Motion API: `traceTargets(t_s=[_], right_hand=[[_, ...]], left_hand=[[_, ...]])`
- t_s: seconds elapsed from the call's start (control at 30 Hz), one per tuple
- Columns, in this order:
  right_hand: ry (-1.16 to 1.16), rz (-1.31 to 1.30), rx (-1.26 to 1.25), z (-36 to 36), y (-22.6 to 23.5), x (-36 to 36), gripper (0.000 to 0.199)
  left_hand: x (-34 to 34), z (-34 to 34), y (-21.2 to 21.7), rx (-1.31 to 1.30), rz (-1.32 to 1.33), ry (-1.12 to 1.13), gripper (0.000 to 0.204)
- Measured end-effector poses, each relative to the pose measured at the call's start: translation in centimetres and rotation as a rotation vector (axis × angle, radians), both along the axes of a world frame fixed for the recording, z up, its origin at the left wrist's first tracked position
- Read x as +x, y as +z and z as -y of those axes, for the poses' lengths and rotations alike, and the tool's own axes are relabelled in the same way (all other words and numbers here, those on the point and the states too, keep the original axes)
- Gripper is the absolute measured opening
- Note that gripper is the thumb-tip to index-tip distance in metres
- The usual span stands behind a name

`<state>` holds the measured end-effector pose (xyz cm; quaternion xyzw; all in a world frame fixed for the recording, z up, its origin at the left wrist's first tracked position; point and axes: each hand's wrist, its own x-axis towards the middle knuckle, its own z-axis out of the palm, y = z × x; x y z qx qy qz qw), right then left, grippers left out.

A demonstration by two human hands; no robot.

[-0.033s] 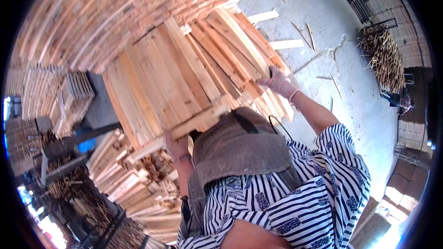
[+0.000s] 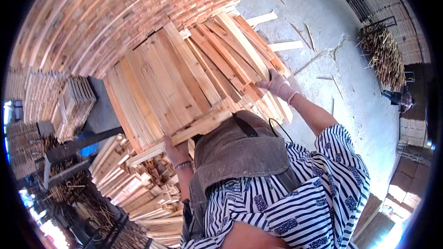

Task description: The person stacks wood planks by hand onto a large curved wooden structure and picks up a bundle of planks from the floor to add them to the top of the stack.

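Pale boards lie side by side as a flat panel (image 2: 157, 83) before me. Along its near edge runs a wooden strip (image 2: 200, 127), slightly askew. My left hand (image 2: 177, 153) is closed around the strip's left part, its fingers partly hidden beneath. To the right of the panel, loose reddish and pale boards (image 2: 221, 57) lie at uneven angles. My right hand (image 2: 279, 86), in a pale glove, holds the near end of a long pale board (image 2: 242, 41), thumb on one side and fingers on the other. A brown apron (image 2: 240, 150) covers my front, close against the near edge.
A tall wall of stacked boards (image 2: 138, 9) rises behind the panel. Offcuts (image 2: 143, 180) are heaped at the lower left, beside a dark metal frame (image 2: 83, 145). Thin scraps lie on the grey concrete floor (image 2: 323, 69). A bundle of sticks (image 2: 385, 57) stands far right, near another person (image 2: 406, 101).
The near strip's right end has shifted slightly toward me. My right hand's thumb has moved a little leftward over the board end. The boards otherwise lie as before.
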<state>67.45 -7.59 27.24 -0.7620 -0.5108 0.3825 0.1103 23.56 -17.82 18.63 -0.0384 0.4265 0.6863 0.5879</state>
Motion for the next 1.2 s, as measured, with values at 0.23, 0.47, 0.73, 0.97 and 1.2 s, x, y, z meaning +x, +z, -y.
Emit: traceTargets(t_s=[0.23, 0.47, 0.73, 0.97, 1.2], right_hand=[[-0.074, -0.112, -0.082, 4.6, -4.7, -1.1, 0.085], [-0.313, -0.034, -0.144, 13.9, -3.2, -2.4, 0.069], [-0.649, -0.006, -0.269, 19.8, -0.9, -9.8, 0.047], [-0.662, -0.011, -0.341, 24.3, -8.2, -8.8, 0.051], [-0.698, -0.038, -0.351, 15.8, 0.7, -17.2, 0.045]], left_hand=[[-8.6, -7.9, 14.6, 0.212, -1.498, -0.492, 0.061], [-7.2, -26.8, 15.5, 0.254, -2.306, -0.846, 0.073], [-9.6, -39.9, -1.6, 0.033, -2.304, -1.137, 0.061], [-10.4, -42.9, 0.3, 0.081, -2.273, -1.290, 0.048], [-11.8, -47.0, -1.2, -0.002, -2.236, -1.271, 0.038]])
